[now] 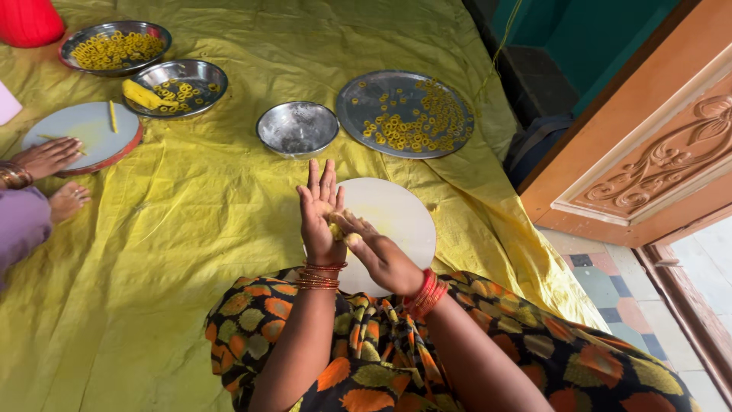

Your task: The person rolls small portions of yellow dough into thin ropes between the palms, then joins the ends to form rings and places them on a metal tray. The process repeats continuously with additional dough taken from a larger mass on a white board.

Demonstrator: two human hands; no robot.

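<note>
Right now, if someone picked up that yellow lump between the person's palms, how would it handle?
The dough, pressed between the left hand and right hand, probably feels soft and squashes easily. Small rings on the steel plate suggest it holds shape, perhaps slightly sticky.

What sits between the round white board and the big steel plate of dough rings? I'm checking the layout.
Head view: only bare yellow sheet lies between the white board and the ring plate; the empty steel bowl sits off to the left.

Probably a home: floor sheet [191, 229] under the hands, steel plates [404, 114] beyond them, carved door [648, 160] right.
</note>
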